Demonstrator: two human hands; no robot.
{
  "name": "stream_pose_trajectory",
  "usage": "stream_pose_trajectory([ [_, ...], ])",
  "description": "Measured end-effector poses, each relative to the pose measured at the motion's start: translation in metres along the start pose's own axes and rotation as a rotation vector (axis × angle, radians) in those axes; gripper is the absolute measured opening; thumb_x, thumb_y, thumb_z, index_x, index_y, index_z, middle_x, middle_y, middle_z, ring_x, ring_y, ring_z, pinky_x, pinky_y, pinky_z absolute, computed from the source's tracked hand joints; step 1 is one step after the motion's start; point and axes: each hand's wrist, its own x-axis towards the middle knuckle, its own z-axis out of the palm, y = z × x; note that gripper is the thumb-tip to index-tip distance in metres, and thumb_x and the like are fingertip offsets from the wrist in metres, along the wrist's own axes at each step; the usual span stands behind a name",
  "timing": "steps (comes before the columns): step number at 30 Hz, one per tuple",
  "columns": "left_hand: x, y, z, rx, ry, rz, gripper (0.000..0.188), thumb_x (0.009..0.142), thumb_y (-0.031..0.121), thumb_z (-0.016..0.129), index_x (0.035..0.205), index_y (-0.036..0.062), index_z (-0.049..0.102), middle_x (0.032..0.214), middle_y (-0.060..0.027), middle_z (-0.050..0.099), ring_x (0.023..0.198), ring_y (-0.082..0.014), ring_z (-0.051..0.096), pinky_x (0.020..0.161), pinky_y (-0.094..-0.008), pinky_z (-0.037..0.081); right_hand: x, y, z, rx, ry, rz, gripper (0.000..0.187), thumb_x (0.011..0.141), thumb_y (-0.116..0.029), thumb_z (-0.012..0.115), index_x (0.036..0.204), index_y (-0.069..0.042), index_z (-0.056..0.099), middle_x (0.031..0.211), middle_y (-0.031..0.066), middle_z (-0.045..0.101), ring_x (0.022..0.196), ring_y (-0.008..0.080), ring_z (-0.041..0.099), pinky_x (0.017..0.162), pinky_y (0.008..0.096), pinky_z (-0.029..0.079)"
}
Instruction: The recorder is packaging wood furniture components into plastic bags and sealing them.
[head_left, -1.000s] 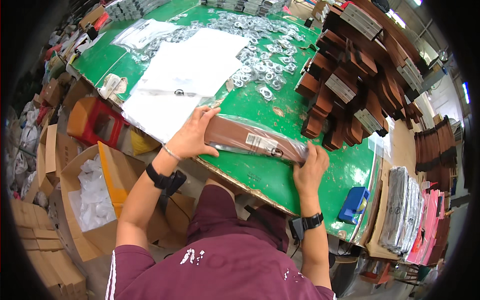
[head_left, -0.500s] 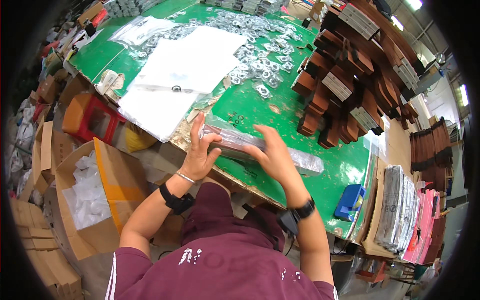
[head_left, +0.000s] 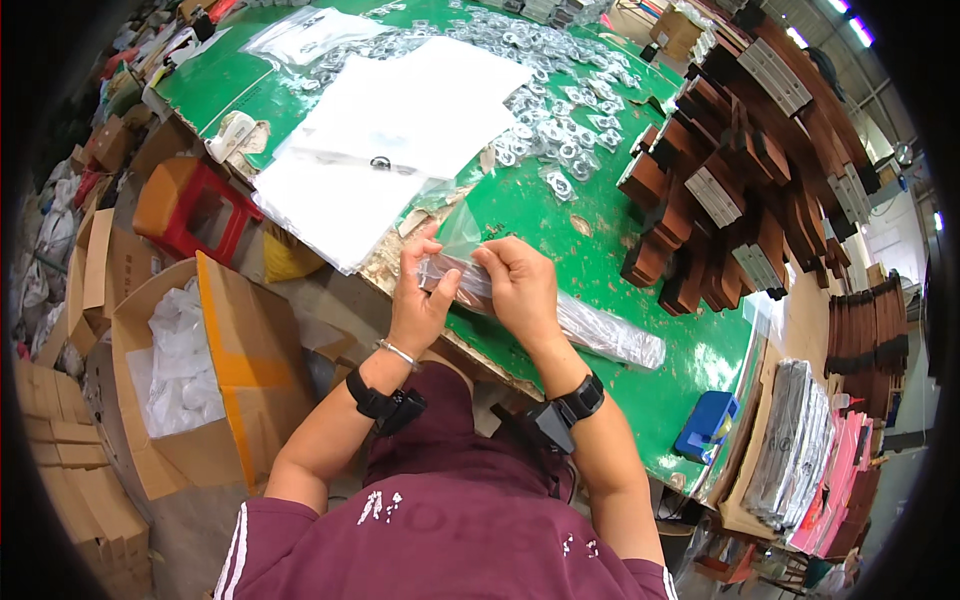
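the left forearm (head_left: 335, 440) slants up to the right, the right forearm (head_left: 603, 445) up to the left, bringing the hands close together. the left hand (head_left: 420, 298) stands fingers upward, thumb raised and parted from them — the right hand (head_left: 522, 290) shows its back, fingers curled, fingertips pointing toward the left hand.

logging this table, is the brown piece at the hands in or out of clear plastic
In: the brown piece shows through wrinkled clear plastic between the left hand and right hand; a loose flap rises above.
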Motion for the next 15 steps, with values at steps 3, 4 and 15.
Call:
stream_pose_trajectory([
  [3, -0.007, 0.002, 0.002, 0.051, -0.003, -0.045, 0.053, 0.089, 0.022, 0.063, 0.134, 0.0047, 0.041, 0.147, -0.0247, 0.040, 0.132, -0.0325, 0.045, 0.106, -0.0388, 0.039, -0.004, 0.001, -0.005, 0.094, 0.001, 0.015, 0.008, 0.090, -0.006, 0.065, 0.089, 0.001, 0.070, 0.079, 0.0095, 0.067, 0.071, 0.0165, 0.062, 0.065, 0.0294, 0.048],
  [4, -0.007, 0.002, 0.003, 0.004, -0.017, -0.077, 0.057, 0.089, 0.021, 0.063, 0.138, 0.0044, 0.039, 0.148, -0.0243, 0.040, 0.133, -0.0325, 0.043, 0.107, -0.0388, 0.038, -0.005, 0.001, -0.008, 0.155, -0.010, 0.022, 0.008, 0.090, -0.006, 0.065, 0.090, 0.001, 0.070, 0.080, 0.0082, 0.067, 0.072, 0.0149, 0.061, 0.066, 0.0288, 0.047],
  [15, -0.014, 0.017, 0.011, -0.281, 0.053, -0.176, 0.063, 0.083, 0.011, 0.064, 0.138, 0.0049, 0.036, 0.115, -0.0080, 0.049, 0.105, -0.0157, 0.052, 0.090, -0.0304, 0.048, -0.009, 0.003, -0.017, 0.229, -0.181, 0.152, 0.020, 0.088, -0.012, 0.070, 0.102, 0.001, 0.066, 0.088, 0.0081, 0.067, 0.083, 0.0145, 0.063, 0.075, 0.0279, 0.049],
])
